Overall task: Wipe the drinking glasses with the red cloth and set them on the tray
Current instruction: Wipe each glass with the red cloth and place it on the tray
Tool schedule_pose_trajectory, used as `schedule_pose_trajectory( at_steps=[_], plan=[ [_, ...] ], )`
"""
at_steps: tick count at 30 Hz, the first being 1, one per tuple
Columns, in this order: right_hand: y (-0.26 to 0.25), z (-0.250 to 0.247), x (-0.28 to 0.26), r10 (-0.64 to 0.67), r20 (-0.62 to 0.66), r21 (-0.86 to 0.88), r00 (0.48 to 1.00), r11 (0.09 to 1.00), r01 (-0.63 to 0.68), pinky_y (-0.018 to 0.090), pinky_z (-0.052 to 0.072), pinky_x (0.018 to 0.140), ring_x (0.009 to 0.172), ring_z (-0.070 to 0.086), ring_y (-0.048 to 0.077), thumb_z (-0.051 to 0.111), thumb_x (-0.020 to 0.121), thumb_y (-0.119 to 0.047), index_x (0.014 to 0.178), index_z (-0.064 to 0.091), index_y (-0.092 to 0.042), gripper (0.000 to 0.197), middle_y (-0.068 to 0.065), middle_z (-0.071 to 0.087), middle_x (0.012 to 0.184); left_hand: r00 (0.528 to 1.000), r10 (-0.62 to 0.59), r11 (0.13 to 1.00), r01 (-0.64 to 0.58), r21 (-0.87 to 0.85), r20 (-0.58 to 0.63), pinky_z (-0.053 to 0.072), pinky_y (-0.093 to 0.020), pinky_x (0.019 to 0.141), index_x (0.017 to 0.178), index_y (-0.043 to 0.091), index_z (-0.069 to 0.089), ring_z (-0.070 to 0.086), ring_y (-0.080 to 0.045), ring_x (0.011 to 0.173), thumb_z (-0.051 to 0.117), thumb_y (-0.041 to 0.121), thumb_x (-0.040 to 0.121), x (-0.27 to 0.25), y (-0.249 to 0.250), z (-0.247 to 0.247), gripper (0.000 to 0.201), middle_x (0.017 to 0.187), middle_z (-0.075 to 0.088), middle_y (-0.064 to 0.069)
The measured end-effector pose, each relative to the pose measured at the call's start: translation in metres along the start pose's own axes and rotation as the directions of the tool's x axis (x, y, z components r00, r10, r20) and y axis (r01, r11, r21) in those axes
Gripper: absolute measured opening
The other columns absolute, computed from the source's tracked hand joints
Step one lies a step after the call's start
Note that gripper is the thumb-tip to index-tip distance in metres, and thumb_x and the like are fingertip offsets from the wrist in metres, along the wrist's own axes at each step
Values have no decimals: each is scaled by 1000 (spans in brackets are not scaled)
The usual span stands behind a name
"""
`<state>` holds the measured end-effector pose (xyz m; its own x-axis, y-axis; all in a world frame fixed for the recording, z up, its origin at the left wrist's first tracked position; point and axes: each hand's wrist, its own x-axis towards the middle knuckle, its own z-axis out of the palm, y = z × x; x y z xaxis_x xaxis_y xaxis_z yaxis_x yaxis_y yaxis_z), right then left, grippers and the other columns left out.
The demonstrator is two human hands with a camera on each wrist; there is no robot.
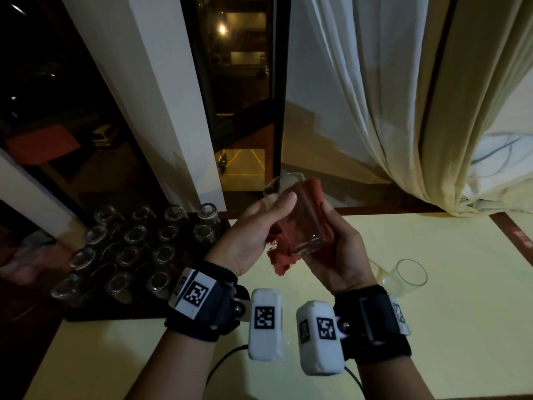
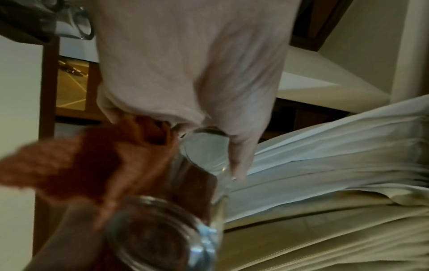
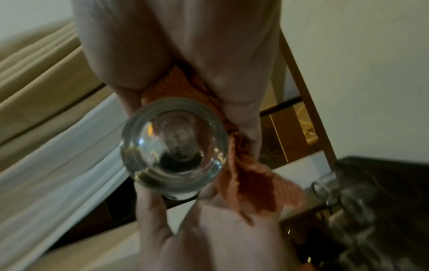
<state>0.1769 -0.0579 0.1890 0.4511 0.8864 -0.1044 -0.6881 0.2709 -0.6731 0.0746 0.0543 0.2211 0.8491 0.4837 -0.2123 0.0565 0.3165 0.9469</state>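
— Sixteen or so glasses (image 1: 134, 249) stand in rows on the dark tray (image 1: 86, 314), which sits at the left end of the pale table (image 1: 432, 327). I can't count them exactly in this light, and whether each is upright or turned over is hard to tell.

— And off the tray?

— Two more glasses (image 1: 403, 277) lie on their sides on the table, just right of the right wrist; one is partly hidden behind it.

— What do the hands hold?

— One glass (image 1: 302, 223) is held up between them above the table, tilted, mouth away from the person and thick base toward the wrists. The left hand (image 1: 259, 232) grips its side, thumb laid across the wall near the rim, fingers curled behind. The right hand (image 1: 343, 252) cups the other side with the red cloth (image 1: 284, 255) pressed between palm and glass; a loose corner of cloth hangs below the base.

— Room around them?

— The tray's right edge lies just below and left of the left wrist. The table's far edge meets a dark wooden sill (image 1: 375, 210) under the window, where a cream curtain (image 1: 403, 111) spills onto the far right corner. Bare tabletop spreads to the right of the lying glasses and toward the near edge.
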Motion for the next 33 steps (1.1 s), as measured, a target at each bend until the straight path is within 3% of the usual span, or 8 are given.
schedule_pose_trajectory(
  at_steps=[4, 7, 11, 14, 17, 22, 25, 33],
  plan=[
    [1, 4, 9, -70, 47, -213, 996, 974, 78, 45, 54, 78, 109, 66, 39, 45, 101, -32, 147, 49, -14, 50, 23, 63, 133, 1000, 9, 1000, -8, 21, -25, 51, -36, 87, 114, 20, 69, 65, -17, 102, 74, 47, 78, 2, 2, 3, 45, 102, 73, 0],
    [3, 3, 13, -4, 2, -69, 1000, 998, 4, 41, 56, 84, 111, 67, 32, 45, 101, -29, 143, 53, -12, 46, 19, 67, 128, 997, 18, 1000, -19, -5, -76, 57, -32, 85, 107, 21, 70, 71, -15, 98, 69, 43, 74, 7, 0, 6, 40, 101, 76, -1],
    [8, -11, 15, 130, -62, 207, 990, 971, -115, 36, 59, 58, 87, 69, 31, 52, 95, -36, 132, 62, -2, 51, 22, 66, 112, 990, 59, 997, -65, -45, -127, 56, -20, 71, 115, 16, 72, 73, -8, 91, 69, 36, 78, 14, -3, 8, 42, 104, 77, 0],
    [6, -19, 17, 107, -74, 199, 991, 976, -90, 46, 57, 73, 96, 65, 41, 50, 96, -42, 141, 52, 2, 63, 28, 60, 125, 988, 79, 991, -92, -93, -133, 53, -14, 64, 86, 21, 76, 70, 4, 73, 71, 17, 80, 18, -3, 5, 9, 79, 76, 14],
    [-4, -22, 18, 24, -42, 93, 999, 996, -20, 54, 48, 85, 103, 62, 48, 41, 101, -42, 140, 53, 2, 60, 32, 59, 128, 975, 149, 985, -160, -62, -163, 51, -14, 70, 89, 19, 73, 71, 1, 81, 85, 7, 59, 23, -6, -2, 34, 81, 77, 13],
    [-17, -20, 19, -108, -45, -166, 993, 981, 99, 48, 53, 69, 88, 55, 46, 43, 101, -39, 138, 48, 2, 56, 32, 59, 111, 966, 152, 988, -149, 29, -209, 54, -18, 69, 110, 17, 59, 71, -2, 91, 90, 3, 52, 24, -11, -7, 68, 103, 71, 5],
    [-20, -17, 20, -181, -78, -265, 980, 952, 155, 44, 52, 60, 82, 59, 43, 52, 97, -35, 134, 51, -1, 51, 30, 59, 106, 974, 117, 993, -110, 45, -196, 56, -31, 83, 114, 19, 52, 69, -13, 104, 93, 3, 47, 21, -11, -5, 81, 116, 67, -1],
    [-25, -2, 20, -272, -159, -404, 949, 895, 189, 39, 50, 54, 77, 64, 40, 50, 95, -47, 131, 58, -7, 54, 22, 68, 100, 982, 165, 978, -151, 147, -87, 58, -23, 67, 108, 24, 64, 74, -12, 92, 90, -1, 55, 17, -4, -3, 64, 107, 70, 1]
  ],
)
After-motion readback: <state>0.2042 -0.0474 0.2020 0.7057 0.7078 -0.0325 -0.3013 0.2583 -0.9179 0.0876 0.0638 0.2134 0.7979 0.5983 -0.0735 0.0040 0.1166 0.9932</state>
